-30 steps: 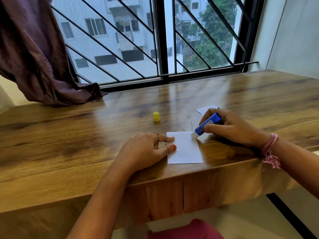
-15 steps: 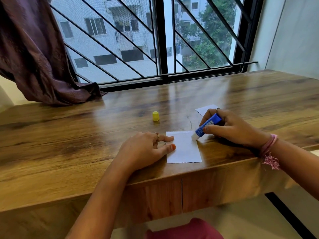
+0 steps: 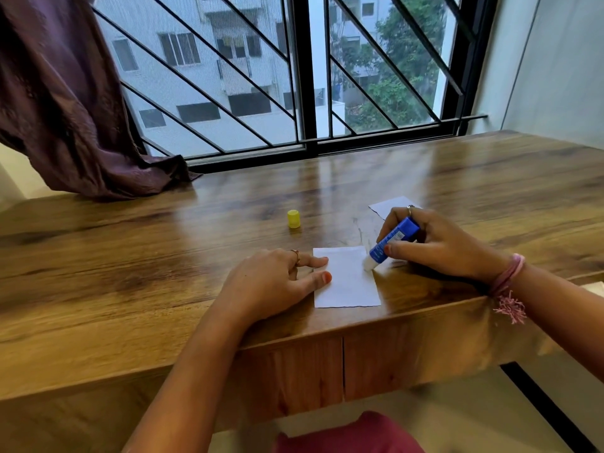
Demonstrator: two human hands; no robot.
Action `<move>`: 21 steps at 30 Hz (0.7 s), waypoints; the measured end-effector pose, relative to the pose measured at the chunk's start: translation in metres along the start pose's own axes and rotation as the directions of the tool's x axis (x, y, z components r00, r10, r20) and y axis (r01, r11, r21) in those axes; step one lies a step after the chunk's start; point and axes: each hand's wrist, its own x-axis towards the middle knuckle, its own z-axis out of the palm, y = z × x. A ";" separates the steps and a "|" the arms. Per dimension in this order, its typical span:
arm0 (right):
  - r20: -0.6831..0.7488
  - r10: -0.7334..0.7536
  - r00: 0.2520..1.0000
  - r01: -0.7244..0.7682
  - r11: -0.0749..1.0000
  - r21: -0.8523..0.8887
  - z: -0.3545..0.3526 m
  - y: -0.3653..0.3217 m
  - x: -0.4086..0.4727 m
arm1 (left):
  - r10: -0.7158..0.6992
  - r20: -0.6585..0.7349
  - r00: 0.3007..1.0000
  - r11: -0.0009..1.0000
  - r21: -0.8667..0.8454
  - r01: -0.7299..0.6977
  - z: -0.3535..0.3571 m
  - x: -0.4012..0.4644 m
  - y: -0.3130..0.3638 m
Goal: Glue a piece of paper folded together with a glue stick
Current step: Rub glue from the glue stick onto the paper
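Your right hand [image 3: 438, 246] has tipped the glue stick [image 3: 392, 243] down onto the paper's [image 3: 346, 279] right edge, fingers clamped around it; your left hand's [image 3: 274, 282] straight fingers press the left edge.

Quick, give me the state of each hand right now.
Left hand: open, straight fingers pressing the left edge of the paper on the table.
Right hand: closed on the blue glue stick, its white tip at the paper's right edge.
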 end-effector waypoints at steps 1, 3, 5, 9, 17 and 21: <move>0.023 -0.014 1.000 0.014 1.000 0.000 0.000 -0.001 0.000 | 0.000 -0.002 1.000 1.000 -0.001 0.000 0.000 0.000 0.000; 0.050 -0.033 0.998 0.033 0.999 0.002 0.000 -0.001 -0.002 | 0.002 -0.005 1.000 1.000 0.002 -0.002 0.000 0.000 -0.001; 0.020 -0.021 1.000 0.021 1.000 0.007 0.000 -0.001 -0.001 | 0.005 -0.004 1.000 1.000 0.004 -0.005 0.000 -0.001 -0.001; 0.023 -0.049 0.999 0.049 0.999 -0.004 0.000 -0.002 -0.002 | 0.003 -0.006 1.000 1.000 0.005 -0.003 0.000 0.000 -0.001; 0.030 -0.082 0.996 0.082 0.996 -0.022 0.001 -0.004 -0.003 | 0.004 0.000 1.000 1.000 0.005 -0.004 0.000 0.000 -0.002; 0.092 -0.102 0.991 0.102 0.995 -0.002 0.001 -0.007 -0.007 | 0.009 0.007 1.000 1.000 0.002 -0.009 0.000 0.000 -0.002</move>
